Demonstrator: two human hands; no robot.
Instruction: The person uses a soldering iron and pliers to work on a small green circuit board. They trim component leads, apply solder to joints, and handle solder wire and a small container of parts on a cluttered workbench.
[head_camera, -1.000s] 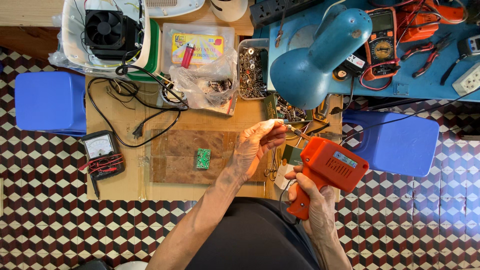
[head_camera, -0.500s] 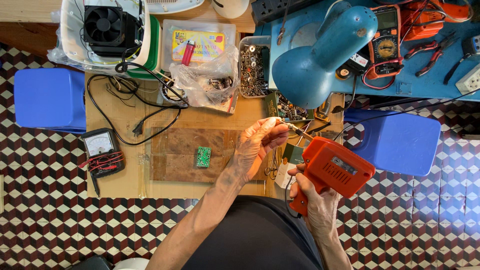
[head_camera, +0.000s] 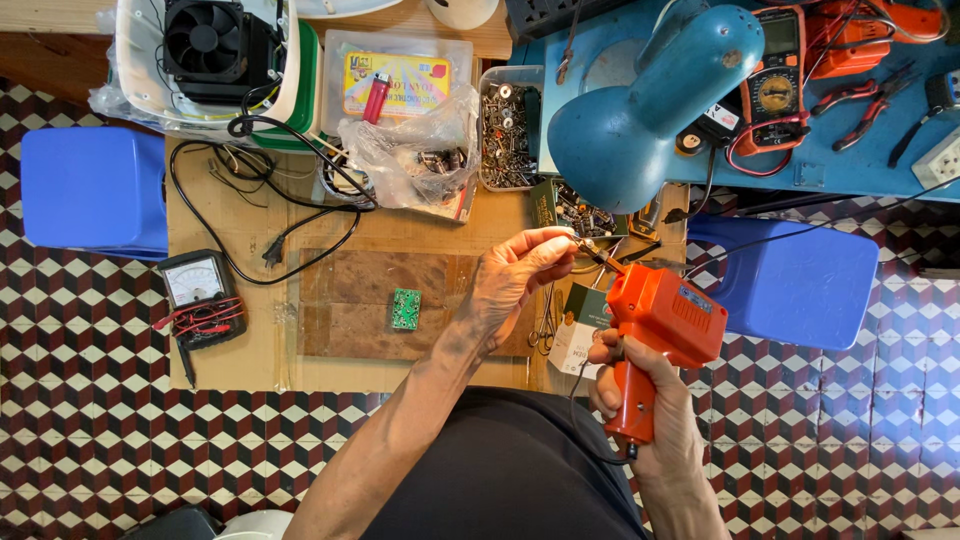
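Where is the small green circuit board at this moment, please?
In the head view, the small green circuit board lies on the brown mat at table centre, just left of the left hand.

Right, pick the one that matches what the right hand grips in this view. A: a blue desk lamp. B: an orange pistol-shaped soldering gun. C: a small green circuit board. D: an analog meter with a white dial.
B: the right hand is wrapped round the handle of the orange soldering gun, whose tip meets the left hand's fingertips; the green circuit board lies apart on the mat.
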